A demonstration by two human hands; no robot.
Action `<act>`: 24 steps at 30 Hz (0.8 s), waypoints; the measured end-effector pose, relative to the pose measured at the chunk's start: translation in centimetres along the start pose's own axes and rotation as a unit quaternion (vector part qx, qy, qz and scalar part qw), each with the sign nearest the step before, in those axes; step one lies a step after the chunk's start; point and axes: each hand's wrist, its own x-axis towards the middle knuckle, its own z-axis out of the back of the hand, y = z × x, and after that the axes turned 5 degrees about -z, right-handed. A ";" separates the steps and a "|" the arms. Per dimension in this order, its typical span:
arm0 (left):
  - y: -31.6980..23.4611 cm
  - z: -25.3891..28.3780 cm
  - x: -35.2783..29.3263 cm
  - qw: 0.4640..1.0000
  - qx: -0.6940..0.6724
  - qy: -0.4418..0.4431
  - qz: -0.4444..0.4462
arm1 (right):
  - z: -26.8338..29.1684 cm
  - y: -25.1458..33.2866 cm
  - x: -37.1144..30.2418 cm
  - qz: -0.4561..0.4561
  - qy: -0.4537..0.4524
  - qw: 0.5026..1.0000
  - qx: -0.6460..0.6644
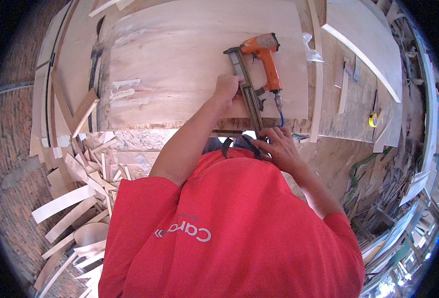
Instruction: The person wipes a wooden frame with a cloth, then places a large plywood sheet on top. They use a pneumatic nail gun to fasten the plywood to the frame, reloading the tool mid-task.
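An orange nail gun (267, 64) lies on its side on a pale plywood sheet (179, 74), its long metal magazine slanting down toward my waist. My left hand (228, 88) is closed on the magazine around its middle. A hose fitting with a blue air hose (282, 118) leads from the handle's lower end down toward my right hand. My right hand (282, 150) is by the magazine's near end, at the front of my waist, with its fingers bent inward. Whatever is between those fingers is hidden; a dark strap (251, 145) shows beside them.
Wood strips (82, 116) lie at the table's left. On the right are a yellow tape measure (373, 119), a long batten (315, 74) and a white-edged panel (366, 37). A heap of wood offcuts (92, 171) covers the floor at left, near a brick wall (10, 164).
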 end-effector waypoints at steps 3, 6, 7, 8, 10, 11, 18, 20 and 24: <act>0.8 -0.1 0.2 0.998 0.039 -0.009 -0.046 | -0.7 -0.3 0.1 -0.007 -0.016 1.000 -0.022; 0.8 -0.3 0.0 0.996 0.067 -0.034 -0.050 | -1.6 -0.6 -0.1 -0.016 -0.033 0.999 -0.030; 0.6 -0.4 -0.1 0.995 0.078 -0.045 -0.050 | -1.8 -0.7 -0.3 -0.018 -0.039 0.999 -0.028; 0.4 -0.5 -0.2 0.995 0.074 -0.052 -0.041 | -2.1 -0.7 -0.5 -0.019 -0.044 0.998 -0.027; 0.0 -0.7 -0.6 0.995 0.067 -0.067 -0.024 | -2.7 -0.9 -0.9 -0.018 -0.058 0.998 -0.005; -0.3 -0.7 -0.8 0.995 0.066 -0.064 -0.021 | -2.9 -1.0 -1.1 -0.015 -0.067 0.997 0.017; -2.2 -0.8 -1.8 0.998 0.021 -0.054 0.018 | -3.4 -1.3 -0.6 -0.045 -0.103 0.990 0.081; -2.5 -0.7 -1.9 0.998 0.033 -0.047 0.008 | -3.2 -1.1 -0.3 -0.049 -0.107 0.988 0.104; -2.9 -0.6 -1.8 0.999 0.033 -0.036 0.013 | -2.9 -0.9 0.4 -0.053 -0.104 0.986 0.119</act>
